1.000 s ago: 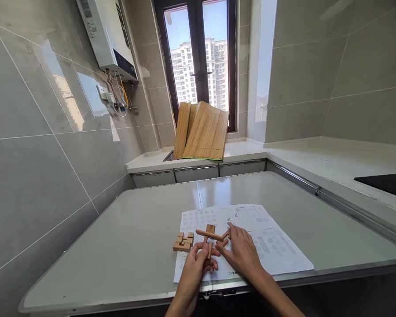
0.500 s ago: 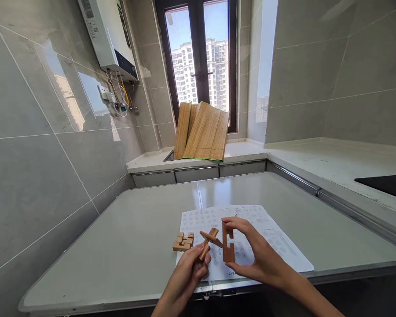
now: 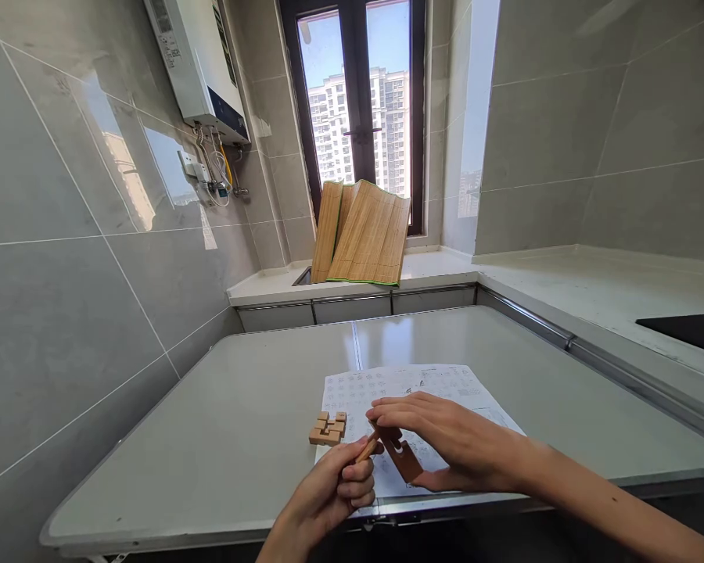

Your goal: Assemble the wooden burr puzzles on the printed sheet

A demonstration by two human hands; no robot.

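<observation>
My left hand [image 3: 334,494] grips a partly joined set of wooden puzzle sticks [image 3: 368,449] just above the near edge of the grey table [image 3: 223,438]. My right hand [image 3: 446,438] holds a notched wooden puzzle piece [image 3: 404,460] and lays it against those sticks, its fingers covering the joint. Several loose notched wooden pieces [image 3: 327,428] lie together on the table just left of the hands. Under the hands lies a printed instruction sheet [image 3: 411,387].
A folded bamboo mat [image 3: 364,233] leans at the window on the far counter. A water heater [image 3: 199,70] hangs on the left tiled wall. A black cooktop [image 3: 689,330] is set in the counter at the right. The table's near edge runs just below my hands.
My right hand picked up the notched piece, held it upright, then brought it left and down onto the sticks in my left hand. The view shifted slightly.
</observation>
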